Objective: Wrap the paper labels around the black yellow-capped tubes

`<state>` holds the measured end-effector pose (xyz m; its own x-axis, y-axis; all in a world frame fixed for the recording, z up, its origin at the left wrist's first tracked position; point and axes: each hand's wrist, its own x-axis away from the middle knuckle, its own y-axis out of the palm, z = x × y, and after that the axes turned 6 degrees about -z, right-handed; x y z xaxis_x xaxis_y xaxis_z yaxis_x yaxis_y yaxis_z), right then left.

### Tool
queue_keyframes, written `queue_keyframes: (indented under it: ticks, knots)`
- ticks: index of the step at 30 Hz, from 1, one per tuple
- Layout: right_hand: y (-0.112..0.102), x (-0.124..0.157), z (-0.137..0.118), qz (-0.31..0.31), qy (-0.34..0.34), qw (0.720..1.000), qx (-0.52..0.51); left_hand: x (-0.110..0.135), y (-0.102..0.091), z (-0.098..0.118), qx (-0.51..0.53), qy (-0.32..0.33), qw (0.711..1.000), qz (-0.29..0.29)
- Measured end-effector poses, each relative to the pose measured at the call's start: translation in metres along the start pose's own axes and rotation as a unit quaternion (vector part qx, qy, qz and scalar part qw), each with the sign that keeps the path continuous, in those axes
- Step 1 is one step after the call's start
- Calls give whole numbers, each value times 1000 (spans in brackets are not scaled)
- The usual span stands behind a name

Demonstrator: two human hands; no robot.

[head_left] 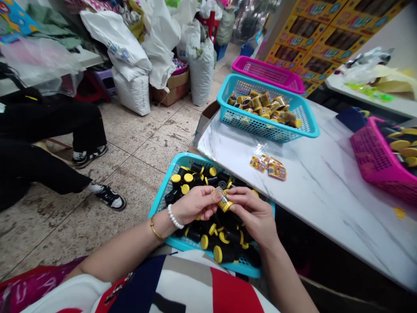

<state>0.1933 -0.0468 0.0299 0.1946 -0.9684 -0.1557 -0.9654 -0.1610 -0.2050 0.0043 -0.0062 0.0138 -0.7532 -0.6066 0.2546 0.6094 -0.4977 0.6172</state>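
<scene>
My left hand (194, 204) and my right hand (252, 212) both pinch one small black tube with a yellow cap (223, 201) that has a coloured label round it. They are over a teal basket (160, 195) on my lap, full of several black tubes with yellow caps. A small pile of coloured labels (269, 166) lies on the white marble table (325, 182) just beyond my hands. A pearl bracelet and a gold bangle circle my left wrist.
A second teal basket (306, 126) on the table holds several labelled tubes, with a pink basket (267, 71) behind it. Another pink basket (374, 161) with tubes sits at the right. A person's legs in black (48, 148) are at the left. White sacks stand on the floor behind.
</scene>
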Motion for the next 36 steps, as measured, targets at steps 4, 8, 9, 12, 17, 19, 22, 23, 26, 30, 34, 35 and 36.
queue_keyframes:
  ticks: [4,8,9,12,17,19,22,23,26,30,34,35,36]
  knots:
    - [0,0,1,33,-56,998,13,-2,2,1,14,-14,1000,-5]
    - [0,-1,-1,12,-44,999,29,-3,4,2,13,-23,999,22]
    - [0,-2,-2,-8,-47,998,46,-3,5,2,13,-20,999,27]
    - [0,-2,-5,-33,-79,993,87,-3,5,1,23,-14,1000,13]
    - [2,2,-5,17,-106,988,111,-3,5,-1,10,-34,999,22]
    - [3,3,-4,4,-105,984,142,-4,6,-2,4,-37,998,46]
    - [4,2,-4,-32,-123,978,167,-6,7,-2,6,-33,998,46]
    - [5,2,-4,-32,-130,977,164,-6,7,-1,9,-34,999,40]
    - [7,3,-1,-4,-121,981,149,-5,7,-1,17,-47,998,29]
    - [11,6,7,23,-104,987,120,-4,6,-4,27,-60,998,21]
    - [13,8,12,41,-63,996,42,-6,5,-7,54,-50,997,16]
    - [14,9,13,39,-40,998,19,-7,5,-6,59,-43,997,20]
    - [15,9,12,39,-17,999,2,-7,5,-6,62,-34,997,30]
